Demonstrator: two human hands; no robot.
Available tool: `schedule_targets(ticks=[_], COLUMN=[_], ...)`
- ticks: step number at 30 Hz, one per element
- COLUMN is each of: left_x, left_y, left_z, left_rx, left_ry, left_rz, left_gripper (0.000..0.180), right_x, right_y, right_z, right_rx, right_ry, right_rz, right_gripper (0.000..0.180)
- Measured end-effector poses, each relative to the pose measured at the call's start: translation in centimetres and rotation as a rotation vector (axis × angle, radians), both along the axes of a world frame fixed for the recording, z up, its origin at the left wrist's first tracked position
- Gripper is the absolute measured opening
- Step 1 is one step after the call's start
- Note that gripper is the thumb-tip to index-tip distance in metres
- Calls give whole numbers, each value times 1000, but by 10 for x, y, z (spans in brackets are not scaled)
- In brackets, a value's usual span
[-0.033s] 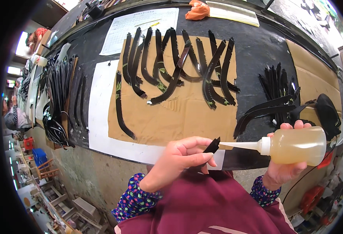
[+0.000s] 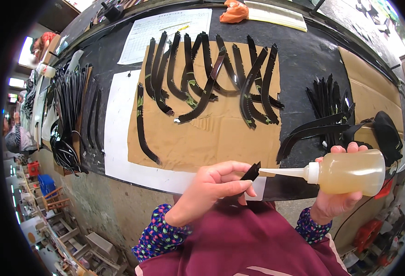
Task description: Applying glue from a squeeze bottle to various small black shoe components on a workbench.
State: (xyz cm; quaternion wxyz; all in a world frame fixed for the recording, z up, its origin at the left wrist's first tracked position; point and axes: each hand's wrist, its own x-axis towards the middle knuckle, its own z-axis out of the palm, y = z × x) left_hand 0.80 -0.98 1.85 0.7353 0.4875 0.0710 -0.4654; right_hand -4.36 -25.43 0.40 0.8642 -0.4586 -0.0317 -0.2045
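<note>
Between the thumb and fingers of my left hand (image 2: 216,186) is a dark strip (image 2: 251,173), its notched end pointing up and to the right. My right hand (image 2: 333,198) grips a squeeze bottle (image 2: 352,172) of yellowish liquid, tipped on its side. The bottle's white nozzle (image 2: 285,172) points left, and its tip meets or nearly touches the strip's end. Beyond my hands, several curved glossy black strips (image 2: 140,122) with toothed edges lie on a cardboard sheet (image 2: 202,145). The lower part of the held strip is hidden by my fingers.
Black strips (image 2: 329,94) are bunched at the right beside another cardboard piece (image 2: 368,87). A thick bundle of dark strips (image 2: 69,99) lies at the left. Papers (image 2: 165,27) and an orange crumpled thing (image 2: 233,11) lie at the back. The table's front edge runs just before me.
</note>
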Motion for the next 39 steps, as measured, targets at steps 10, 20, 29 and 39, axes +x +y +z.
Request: schedule_targets(ticks=[10, 20, 29, 39], left_x=[2, 1, -1, -2], left_y=[5, 5, 6, 5], left_z=[-5, -5, -9, -6], left_rx=[-24, -31, -18, -63], left_ry=[17, 36, 19, 57], left_rz=[-7, -13, -12, 8], left_gripper=[28, 28, 28, 30], right_x=[9, 10, 4, 4], right_y=[17, 19, 12, 14], right_z=[8, 10, 6, 7], right_rx=[-98, -114, -140, 3], right_ry=[170, 212, 139, 194], right_rz=[-180, -198, -106, -97], right_gripper=[88, 90, 88, 86])
